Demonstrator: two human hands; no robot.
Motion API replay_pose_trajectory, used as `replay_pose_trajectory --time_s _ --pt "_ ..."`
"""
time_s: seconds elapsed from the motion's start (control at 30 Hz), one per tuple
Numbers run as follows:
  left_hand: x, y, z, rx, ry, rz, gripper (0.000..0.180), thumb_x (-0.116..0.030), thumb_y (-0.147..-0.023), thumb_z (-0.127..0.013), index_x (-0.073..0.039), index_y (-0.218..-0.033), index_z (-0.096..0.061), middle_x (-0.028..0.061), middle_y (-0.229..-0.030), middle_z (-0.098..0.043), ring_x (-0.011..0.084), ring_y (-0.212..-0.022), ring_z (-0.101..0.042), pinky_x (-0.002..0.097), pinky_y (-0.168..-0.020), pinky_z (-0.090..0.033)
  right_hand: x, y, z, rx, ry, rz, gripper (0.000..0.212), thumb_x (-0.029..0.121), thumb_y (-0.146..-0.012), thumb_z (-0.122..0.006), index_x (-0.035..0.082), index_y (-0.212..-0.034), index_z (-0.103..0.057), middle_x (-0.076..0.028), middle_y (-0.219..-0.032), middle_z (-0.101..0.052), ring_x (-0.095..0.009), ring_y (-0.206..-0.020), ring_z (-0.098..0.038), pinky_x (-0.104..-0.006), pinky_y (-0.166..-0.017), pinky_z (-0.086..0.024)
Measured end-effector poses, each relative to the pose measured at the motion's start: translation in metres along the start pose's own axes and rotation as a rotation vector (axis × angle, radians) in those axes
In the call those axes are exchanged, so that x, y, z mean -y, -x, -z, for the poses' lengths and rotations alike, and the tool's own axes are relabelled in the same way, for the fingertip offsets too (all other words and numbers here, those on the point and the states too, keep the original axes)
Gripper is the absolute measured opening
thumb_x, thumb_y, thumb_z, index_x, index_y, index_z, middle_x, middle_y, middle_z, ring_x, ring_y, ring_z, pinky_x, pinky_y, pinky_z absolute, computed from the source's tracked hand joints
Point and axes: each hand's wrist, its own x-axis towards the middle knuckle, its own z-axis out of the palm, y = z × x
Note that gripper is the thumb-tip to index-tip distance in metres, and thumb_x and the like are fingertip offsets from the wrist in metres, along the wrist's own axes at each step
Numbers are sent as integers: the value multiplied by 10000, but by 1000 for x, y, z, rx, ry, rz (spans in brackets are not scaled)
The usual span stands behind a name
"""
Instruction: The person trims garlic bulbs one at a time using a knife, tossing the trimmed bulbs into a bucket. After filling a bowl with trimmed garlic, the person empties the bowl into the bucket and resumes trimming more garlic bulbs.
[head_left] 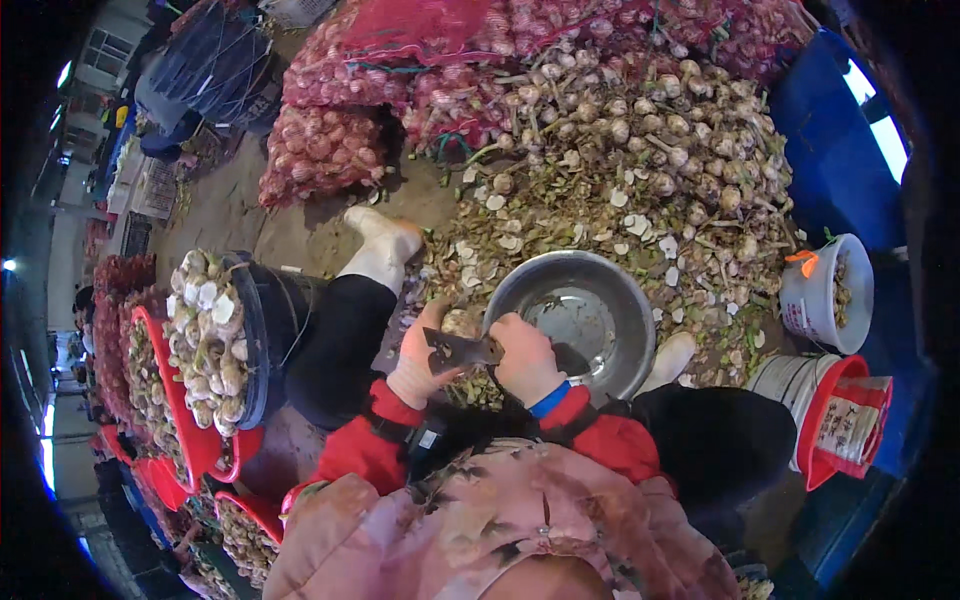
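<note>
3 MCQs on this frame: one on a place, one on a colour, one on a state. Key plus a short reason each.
1. Where does the metal basin sit?
A. on the ground between the person's white boots
B. on top of the red mesh sacks
C. inside the blue bin

2. What colour are the mesh sacks of garlic?
A. green
B. red
C. white

3. How does the dark blade tool stand?
A. lying in the basin
B. gripped between both hands
C. stuck in the garlic pile

Key: 1 A, the basin is on the ground in front of the knees, boots either side. 2 B, the netting is red. 3 B, the left hand and right hand both close on it.
</note>
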Motion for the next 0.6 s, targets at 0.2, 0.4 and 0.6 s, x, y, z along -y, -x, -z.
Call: replay_pose_trajectory --time_s 0.2,0.4,0.6 --pt "-15 27 -9 -260 4 192 749 -130 -579 -808 11 -1233 -471 151 -1098 -608 258 -1019 -608 348 -889 -475 -32 2 -40 -172 -154 -68 245 56 -751 -595 77 -989 -650 -174 -1035 -612 -373 -967 -595 -447 -813 -491" --pt "-23 38 9 -542 608 308 671 -47 -675 -753 16 -1260 -431 119 -1038 -586 180 -970 -607 358 -836 -511 -65 -2 -15 -225 -286 -494 214 91 -784 -616 71 -996 -643 -180 -988 -622 -377 -952 -592 -423 -832 -478" --pt "19 31 1 -444 1735 162 486 -451 -853 -671 -137 -1194 -527 45 -1176 -534 210 -1090 -514 434 -968 -417 0 11 -24 -305 -317 196 311 12 -689 -654 65 -990 -597 -158 -956 -577 -371 -920 -577 -406 -805 -475"
